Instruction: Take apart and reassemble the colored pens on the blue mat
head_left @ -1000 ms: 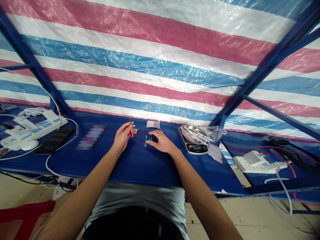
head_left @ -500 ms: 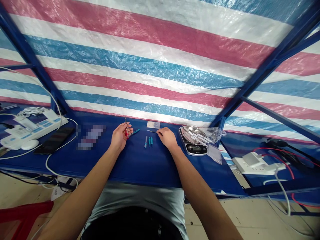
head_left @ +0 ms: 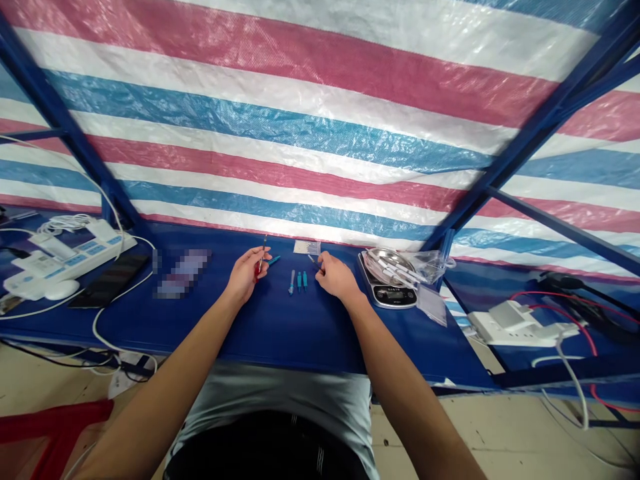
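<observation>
Slim red-handled tool: upright, pinched in the left hand, near the blue desk's far edge.
Thin dark pin: pinched by the right hand.
Small teal plastic pieces: lying between the hands.

We can read no words or numbers here. The display of the digital scale on the right of the table shows dark figures, too small for us to make out. The blue panels on the power strip at left and the marks on the small packet at the far edge stay illegible too. A pixelated patch hides whatever lies left of centre.
</observation>
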Demonstrator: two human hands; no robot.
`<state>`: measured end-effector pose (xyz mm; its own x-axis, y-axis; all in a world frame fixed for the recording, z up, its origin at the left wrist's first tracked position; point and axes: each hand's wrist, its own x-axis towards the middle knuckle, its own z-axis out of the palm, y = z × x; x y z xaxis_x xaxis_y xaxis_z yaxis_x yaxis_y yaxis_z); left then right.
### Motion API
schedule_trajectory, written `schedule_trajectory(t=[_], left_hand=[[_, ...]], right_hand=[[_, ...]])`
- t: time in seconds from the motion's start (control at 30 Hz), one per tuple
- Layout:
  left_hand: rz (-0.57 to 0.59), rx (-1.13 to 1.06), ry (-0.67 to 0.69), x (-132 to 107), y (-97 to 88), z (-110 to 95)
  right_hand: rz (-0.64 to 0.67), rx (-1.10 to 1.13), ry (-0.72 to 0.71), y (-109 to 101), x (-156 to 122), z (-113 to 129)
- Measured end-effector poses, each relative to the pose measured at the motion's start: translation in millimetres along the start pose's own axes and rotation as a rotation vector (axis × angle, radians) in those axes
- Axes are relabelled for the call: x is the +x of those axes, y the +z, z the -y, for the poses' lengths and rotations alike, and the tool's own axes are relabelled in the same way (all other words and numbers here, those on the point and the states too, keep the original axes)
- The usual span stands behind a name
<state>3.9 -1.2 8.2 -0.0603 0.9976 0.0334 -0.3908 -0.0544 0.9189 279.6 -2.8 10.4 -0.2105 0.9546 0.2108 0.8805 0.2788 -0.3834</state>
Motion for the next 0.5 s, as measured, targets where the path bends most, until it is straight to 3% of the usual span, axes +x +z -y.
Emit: schedule_trajectory(t=[0.27, 0.5], left_hand=[[0.084, 0.086, -0.009, -4, 3.6, 5], [0.118, 0.174, 0.015, -3, 2.0, 11]], right_hand=[[0.057, 0.377, -0.215, 4, -3, 6], [0.154, 0.382, -0.296, 11, -10, 17]])
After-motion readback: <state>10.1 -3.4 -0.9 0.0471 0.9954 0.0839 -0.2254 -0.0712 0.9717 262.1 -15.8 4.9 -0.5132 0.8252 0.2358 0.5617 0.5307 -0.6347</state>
